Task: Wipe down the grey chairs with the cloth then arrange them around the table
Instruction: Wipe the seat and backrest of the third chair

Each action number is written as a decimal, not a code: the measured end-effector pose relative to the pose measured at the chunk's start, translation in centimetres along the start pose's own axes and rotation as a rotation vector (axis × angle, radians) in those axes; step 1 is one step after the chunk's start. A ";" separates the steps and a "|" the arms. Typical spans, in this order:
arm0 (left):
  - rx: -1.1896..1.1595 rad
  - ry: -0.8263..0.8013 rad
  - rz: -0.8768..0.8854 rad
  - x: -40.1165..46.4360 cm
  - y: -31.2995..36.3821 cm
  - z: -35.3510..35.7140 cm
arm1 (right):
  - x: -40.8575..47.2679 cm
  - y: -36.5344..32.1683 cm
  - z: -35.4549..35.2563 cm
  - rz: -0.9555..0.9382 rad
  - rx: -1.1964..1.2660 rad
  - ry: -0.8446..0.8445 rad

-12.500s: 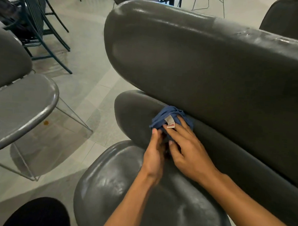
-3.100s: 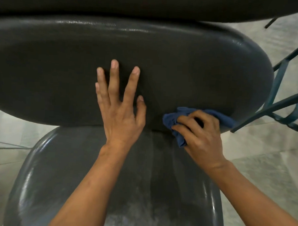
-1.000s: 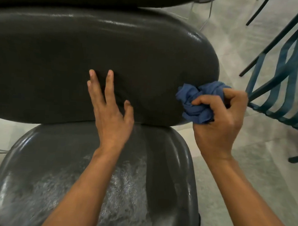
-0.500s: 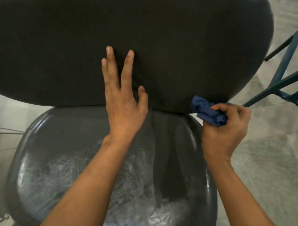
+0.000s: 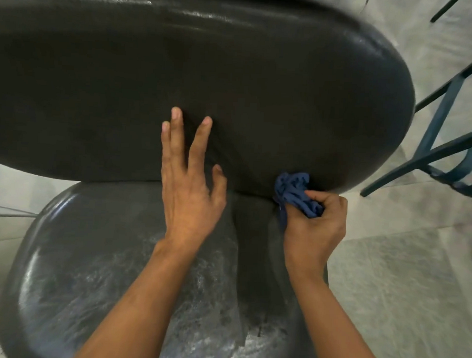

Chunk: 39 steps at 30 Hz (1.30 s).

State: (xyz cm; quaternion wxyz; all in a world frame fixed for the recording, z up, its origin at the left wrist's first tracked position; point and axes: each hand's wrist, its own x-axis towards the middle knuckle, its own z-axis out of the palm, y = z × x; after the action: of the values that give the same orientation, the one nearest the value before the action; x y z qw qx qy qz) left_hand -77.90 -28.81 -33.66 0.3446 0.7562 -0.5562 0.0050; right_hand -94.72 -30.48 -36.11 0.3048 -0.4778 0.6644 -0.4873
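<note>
Gleaming wet, the grey chair (image 5: pixel 234 70) meets a bunched blue cloth (image 5: pixel 293 192).

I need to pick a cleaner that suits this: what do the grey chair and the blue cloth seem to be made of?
The grey chair looks like moulded hard plastic, or perhaps coated metal: a fine pebbled, semi-gloss skin with bright highlights along the backrest top and wet streaks on the seat. The blue cloth, bunched in the right hand, looks like soft woven or knit fabric, matte and crumpling into folds.

A teal metal chair frame (image 5: pixel 446 161) stands at the right edge. Pale tiled floor (image 5: pixel 403 281) spreads beneath it, mottled grey.
</note>
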 end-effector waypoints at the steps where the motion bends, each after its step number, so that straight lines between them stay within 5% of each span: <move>1: 0.001 -0.008 -0.006 0.0 0.1 -0.2 | 0.1 -1.9 0.0 -0.052 0.041 0.024; 11: 0.001 -0.106 -0.086 1.1 1.2 -4.8 | 4.9 -19.0 0.1 -0.460 0.125 0.179; 20: -0.051 -0.141 -0.220 2.7 1.8 -7.5 | 3.7 -13.4 -2.3 -0.631 -0.445 -0.115; 26: -0.149 -0.226 -0.359 0.4 2.1 -9.1 | 0.5 -9.2 -3.5 -0.410 -0.639 -0.431; 39: -0.671 -0.447 -0.678 -9.0 7.5 -20.0 | -7.1 -19.6 -9.4 0.126 -0.244 -0.958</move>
State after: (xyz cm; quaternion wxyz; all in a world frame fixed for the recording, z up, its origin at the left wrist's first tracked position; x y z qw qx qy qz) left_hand -80.14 -11.78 -18.04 0.4230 0.7243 -0.3113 -0.4466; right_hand -93.78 -21.87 -14.95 0.5463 -0.6392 0.5295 -0.1124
